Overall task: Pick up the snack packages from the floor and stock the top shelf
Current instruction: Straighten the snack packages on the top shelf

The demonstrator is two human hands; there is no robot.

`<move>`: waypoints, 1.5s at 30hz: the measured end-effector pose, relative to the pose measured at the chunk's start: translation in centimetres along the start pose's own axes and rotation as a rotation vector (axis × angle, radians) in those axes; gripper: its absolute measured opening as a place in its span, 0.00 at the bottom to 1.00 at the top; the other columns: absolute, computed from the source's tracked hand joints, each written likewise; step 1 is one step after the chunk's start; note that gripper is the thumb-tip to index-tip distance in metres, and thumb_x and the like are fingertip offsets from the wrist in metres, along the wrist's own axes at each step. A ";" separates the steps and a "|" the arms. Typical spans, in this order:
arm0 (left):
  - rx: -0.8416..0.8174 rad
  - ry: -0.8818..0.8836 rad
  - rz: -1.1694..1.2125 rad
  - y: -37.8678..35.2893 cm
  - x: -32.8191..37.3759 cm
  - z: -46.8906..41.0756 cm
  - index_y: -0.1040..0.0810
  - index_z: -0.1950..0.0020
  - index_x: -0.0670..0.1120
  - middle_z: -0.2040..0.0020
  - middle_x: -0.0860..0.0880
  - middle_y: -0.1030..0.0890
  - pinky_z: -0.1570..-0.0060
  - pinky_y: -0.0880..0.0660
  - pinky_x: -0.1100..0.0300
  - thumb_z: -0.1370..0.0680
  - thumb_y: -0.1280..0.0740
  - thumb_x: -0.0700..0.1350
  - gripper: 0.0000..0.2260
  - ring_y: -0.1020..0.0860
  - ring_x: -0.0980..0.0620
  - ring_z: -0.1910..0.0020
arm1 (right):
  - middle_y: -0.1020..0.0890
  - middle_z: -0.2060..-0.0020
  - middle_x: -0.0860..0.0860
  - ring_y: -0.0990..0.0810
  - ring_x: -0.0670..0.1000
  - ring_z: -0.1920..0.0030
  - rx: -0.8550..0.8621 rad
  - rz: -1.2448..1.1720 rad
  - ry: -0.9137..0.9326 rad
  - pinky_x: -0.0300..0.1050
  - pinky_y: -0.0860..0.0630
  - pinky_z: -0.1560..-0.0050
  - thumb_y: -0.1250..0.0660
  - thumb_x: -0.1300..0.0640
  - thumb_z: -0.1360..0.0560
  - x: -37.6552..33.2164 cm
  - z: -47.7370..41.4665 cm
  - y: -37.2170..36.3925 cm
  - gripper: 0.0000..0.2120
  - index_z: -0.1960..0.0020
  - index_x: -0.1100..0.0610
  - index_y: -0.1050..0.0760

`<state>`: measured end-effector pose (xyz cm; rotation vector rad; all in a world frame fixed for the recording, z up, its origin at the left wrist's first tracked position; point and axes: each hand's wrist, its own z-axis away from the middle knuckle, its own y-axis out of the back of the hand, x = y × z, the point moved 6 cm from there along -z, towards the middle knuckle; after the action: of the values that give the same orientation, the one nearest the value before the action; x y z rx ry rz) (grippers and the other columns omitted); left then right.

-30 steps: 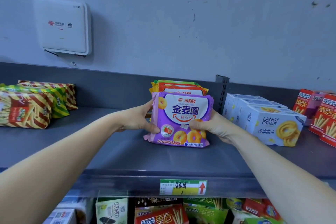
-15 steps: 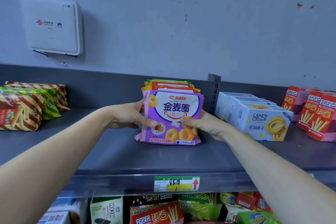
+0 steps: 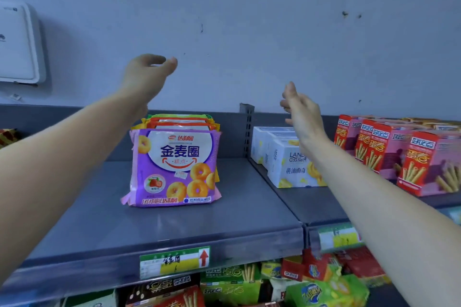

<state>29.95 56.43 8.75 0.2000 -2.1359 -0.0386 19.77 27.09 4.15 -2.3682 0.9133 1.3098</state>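
A purple snack package (image 3: 174,167) with ring biscuits printed on it stands upright on the grey top shelf (image 3: 159,229). Behind it stand several more packages (image 3: 179,121) with orange and green tops. My left hand (image 3: 147,75) hovers above and left of the purple package, fingers apart, holding nothing. Off to the package's upper right, my right hand (image 3: 303,114) is raised with loose fingers and is also empty. Neither hand touches the package.
White biscuit boxes (image 3: 284,159) and red-and-pink stick-snack boxes (image 3: 404,154) fill the shelf to the right. A perforated upright post (image 3: 247,129) divides the sections. A white wall box (image 3: 17,42) hangs at far left. Lower shelves hold mixed snacks (image 3: 249,279).
Both hands let go of the purple package and lifted up and apart. The package now stands alone on the shelf. The view shifted closer and to the right.
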 end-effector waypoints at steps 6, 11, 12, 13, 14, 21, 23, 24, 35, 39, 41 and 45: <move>-0.114 -0.025 -0.172 -7.8 2.3 2.0 0.26 0.33 0.46 0.35 0.46 0.24 0.40 0.34 0.57 0.23 0.34 0.54 0.21 0.27 0.47 0.36 | 0.23 0.42 0.65 0.25 0.62 0.40 0.094 0.101 -0.052 0.63 0.29 0.37 0.43 0.35 0.23 3.4 -3.1 8.9 0.35 0.41 0.69 0.28; -0.183 0.022 -0.339 -14.2 1.9 4.7 0.28 0.31 0.47 0.33 0.46 0.26 0.37 0.30 0.52 0.23 0.35 0.55 0.23 0.26 0.45 0.37 | 0.22 0.40 0.59 0.25 0.58 0.38 -0.010 0.151 -0.173 0.61 0.31 0.34 0.48 0.34 0.23 7.5 -5.1 13.2 0.33 0.39 0.62 0.26; -0.207 0.028 -0.371 -15.4 1.7 5.4 0.29 0.31 0.47 0.32 0.46 0.27 0.38 0.31 0.53 0.22 0.36 0.55 0.22 0.27 0.45 0.36 | 0.22 0.38 0.55 0.26 0.55 0.36 -0.041 0.144 -0.202 0.59 0.32 0.33 0.49 0.34 0.22 8.4 -5.4 13.6 0.32 0.36 0.59 0.26; -0.242 0.036 -0.400 -16.7 1.3 6.2 0.30 0.30 0.47 0.31 0.46 0.28 0.38 0.32 0.53 0.21 0.38 0.56 0.22 0.28 0.46 0.34 | 0.23 0.37 0.53 0.27 0.54 0.35 -0.066 0.136 -0.232 0.58 0.33 0.32 0.49 0.34 0.22 9.4 -5.7 13.9 0.32 0.34 0.58 0.28; -0.283 0.051 -0.408 -18.1 0.8 7.0 0.31 0.29 0.47 0.30 0.46 0.29 0.37 0.34 0.54 0.20 0.41 0.56 0.22 0.30 0.46 0.32 | 0.24 0.36 0.52 0.27 0.53 0.34 -0.084 0.134 -0.265 0.58 0.33 0.31 0.50 0.34 0.22 10.3 -5.8 14.1 0.32 0.32 0.57 0.29; -0.428 0.446 -0.102 -24.5 -5.0 10.4 0.39 0.24 0.46 0.24 0.47 0.39 0.26 0.44 0.47 0.23 0.47 0.67 0.34 0.41 0.46 0.25 | 0.33 0.27 0.50 0.37 0.52 0.26 -0.275 -0.003 -0.526 0.56 0.42 0.26 0.54 0.24 0.29 15.5 -6.1 11.8 0.45 0.26 0.56 0.36; -0.449 0.586 0.113 -25.8 -6.5 10.6 0.31 0.29 0.47 0.26 0.44 0.34 0.26 0.43 0.46 0.27 0.45 0.72 0.37 0.37 0.45 0.26 | 0.27 0.30 0.51 0.30 0.53 0.30 -0.324 -0.089 -0.610 0.56 0.39 0.27 0.52 0.16 0.41 16.7 -6.2 10.6 0.56 0.28 0.55 0.32; -0.464 0.621 0.195 -26.4 -6.9 10.5 0.26 0.35 0.47 0.29 0.40 0.30 0.27 0.41 0.47 0.29 0.46 0.74 0.37 0.32 0.43 0.29 | 0.22 0.36 0.53 0.24 0.54 0.35 -0.329 -0.138 -0.651 0.55 0.34 0.30 0.52 0.17 0.40 17.0 -6.2 10.1 0.54 0.32 0.55 0.28; -0.473 0.784 0.503 -29.0 -9.4 9.1 0.19 0.47 0.45 0.48 0.40 0.16 0.46 0.24 0.45 0.30 0.53 0.76 0.40 0.18 0.40 0.47 | 0.14 0.53 0.58 0.16 0.58 0.51 -0.382 -0.360 -0.778 0.54 0.22 0.44 0.54 0.24 0.30 18.8 -6.8 7.4 0.42 0.44 0.56 0.20; -0.419 0.754 0.499 -29.0 -9.5 8.2 0.19 0.49 0.46 0.51 0.41 0.15 0.50 0.22 0.47 0.29 0.52 0.75 0.38 0.16 0.42 0.53 | 0.16 0.47 0.56 0.17 0.57 0.48 -0.396 -0.403 -0.768 0.52 0.23 0.44 0.55 0.23 0.30 18.8 -8.0 7.1 0.43 0.37 0.55 0.25; -0.396 0.740 0.508 -29.2 -9.4 8.0 0.18 0.54 0.46 0.55 0.41 0.15 0.54 0.22 0.48 0.28 0.52 0.74 0.37 0.16 0.43 0.59 | 0.16 0.46 0.56 0.17 0.57 0.47 -0.440 -0.434 -0.758 0.53 0.24 0.43 0.56 0.23 0.30 18.6 -8.3 6.7 0.43 0.37 0.55 0.26; -0.406 0.760 0.538 -30.0 -9.7 8.0 0.17 0.55 0.47 0.54 0.42 0.15 0.54 0.22 0.48 0.29 0.52 0.75 0.37 0.16 0.42 0.59 | 0.17 0.46 0.59 0.19 0.60 0.44 -0.503 -0.491 -0.750 0.56 0.25 0.40 0.55 0.24 0.29 18.2 -8.3 5.6 0.41 0.40 0.56 0.24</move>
<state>32.17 27.98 -6.83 -0.5255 -1.3269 -0.0679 28.57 11.41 -6.20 -1.9013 -0.2227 2.1076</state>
